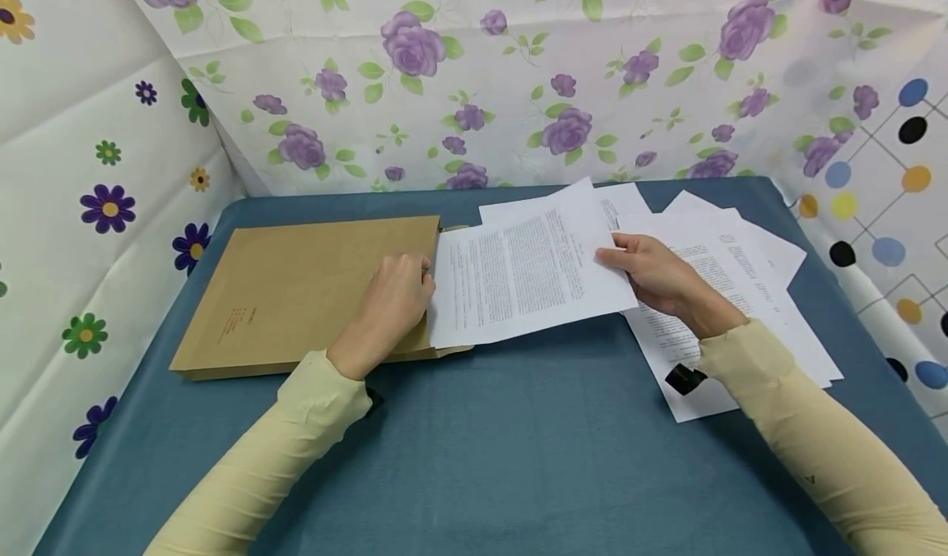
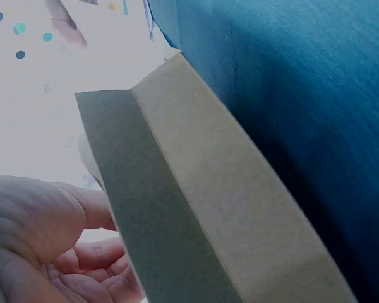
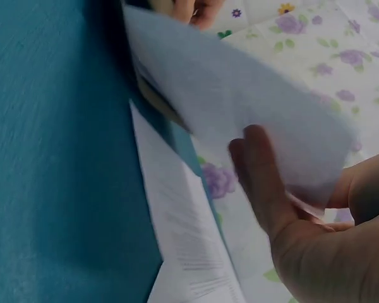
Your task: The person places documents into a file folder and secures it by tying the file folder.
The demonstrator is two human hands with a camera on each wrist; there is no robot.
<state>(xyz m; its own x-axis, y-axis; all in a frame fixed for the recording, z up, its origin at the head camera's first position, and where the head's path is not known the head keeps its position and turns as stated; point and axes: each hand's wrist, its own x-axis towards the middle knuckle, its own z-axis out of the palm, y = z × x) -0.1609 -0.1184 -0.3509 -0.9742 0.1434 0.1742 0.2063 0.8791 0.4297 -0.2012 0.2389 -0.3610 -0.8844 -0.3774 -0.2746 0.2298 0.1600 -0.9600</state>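
Landmark: brown envelope, lying flat on the blue tablecloth, mouth turned rightward, small red print near its lower left corner.

Left hand resting at the envelope's right end, fingers curled at the mouth edge; seen from the left wrist with fingers loosely bent beside the brown flap. Pinching the flap or merely lying on it: cannot tell.

Printed sheet held up just right of the envelope, its left edge at the mouth, beside the left fingers. Pinched at its right edge by the right hand, thumb on top; from the right wrist, sheet bowed and blurred, thumb pressed to its near face.

Farther right of the envelope, well apart: loose pile of printed pages fanned across the cloth, partly covered by the right hand and forearm. More pages visible under the wrist.

Behind the envelope, purple-rose backdrop; to its left, a wall of scattered daisies; beyond the pages, a dotted panel. Cream sleeves on both arms.
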